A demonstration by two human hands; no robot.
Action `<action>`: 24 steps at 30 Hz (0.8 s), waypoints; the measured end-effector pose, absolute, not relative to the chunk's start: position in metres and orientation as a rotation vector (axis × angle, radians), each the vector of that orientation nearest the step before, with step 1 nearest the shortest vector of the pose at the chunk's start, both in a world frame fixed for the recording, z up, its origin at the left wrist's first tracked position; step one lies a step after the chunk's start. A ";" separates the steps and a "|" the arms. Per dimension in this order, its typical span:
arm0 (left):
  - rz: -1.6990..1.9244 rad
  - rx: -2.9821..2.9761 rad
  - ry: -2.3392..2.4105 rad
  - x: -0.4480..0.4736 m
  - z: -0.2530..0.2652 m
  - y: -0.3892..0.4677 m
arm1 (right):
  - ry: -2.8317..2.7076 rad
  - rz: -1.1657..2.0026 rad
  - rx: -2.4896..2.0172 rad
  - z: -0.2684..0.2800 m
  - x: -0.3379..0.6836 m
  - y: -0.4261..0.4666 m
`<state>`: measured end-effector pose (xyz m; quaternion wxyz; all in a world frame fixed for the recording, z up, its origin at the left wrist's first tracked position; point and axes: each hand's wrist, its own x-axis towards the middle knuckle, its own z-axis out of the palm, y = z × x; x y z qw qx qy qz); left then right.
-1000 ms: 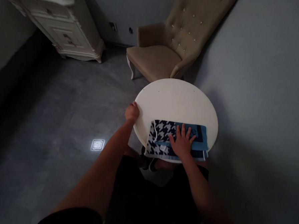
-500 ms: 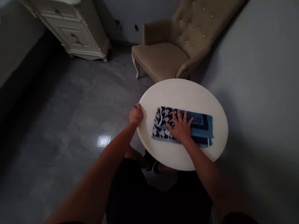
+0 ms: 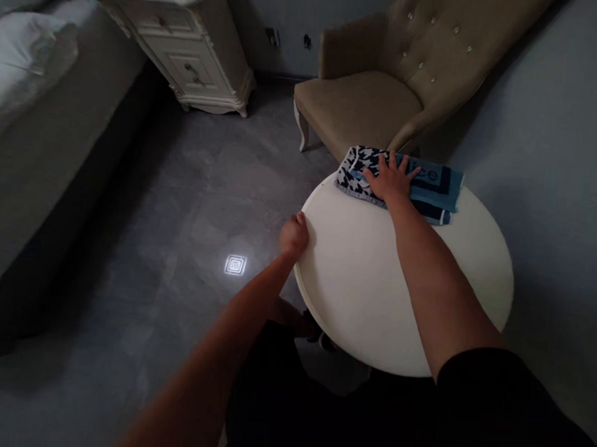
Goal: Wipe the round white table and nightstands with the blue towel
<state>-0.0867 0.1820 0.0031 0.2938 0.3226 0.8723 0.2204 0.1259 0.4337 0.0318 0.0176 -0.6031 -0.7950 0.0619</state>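
Right hand (image 3: pixel 391 182) splayed on folded cloth (image 3: pixel 433 180), long axis left-right, right end nearer; left hand (image 3: pixel 294 236) apparently clamped on table (image 3: pixel 356 273).

A short black right sleeve (image 3: pixel 495 387); black shorts (image 3: pixel 270 389); left hand (image 3: pixel 294 235) bare; right hand (image 3: pixel 391 180) likewise bare.

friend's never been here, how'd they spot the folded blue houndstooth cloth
Find the round white table before the tan buttoned armchair. At its chair-side edge, under the right hand, lies the folded cloth. Only it pairs houndstooth with lettered blue.
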 end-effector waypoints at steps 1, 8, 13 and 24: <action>0.602 0.856 2.321 -0.087 0.002 0.182 | -2.471 0.193 -1.871 0.032 0.125 0.433; 0.757 0.886 2.279 -0.093 -0.017 0.182 | -2.526 0.146 -1.818 0.033 0.128 0.351; 0.998 0.838 2.168 -0.097 -0.037 0.184 | -2.636 0.130 -1.715 0.031 0.140 0.219; 1.301 0.664 1.840 -0.102 -0.049 0.182 | -2.742 0.167 -1.514 0.008 0.169 -0.003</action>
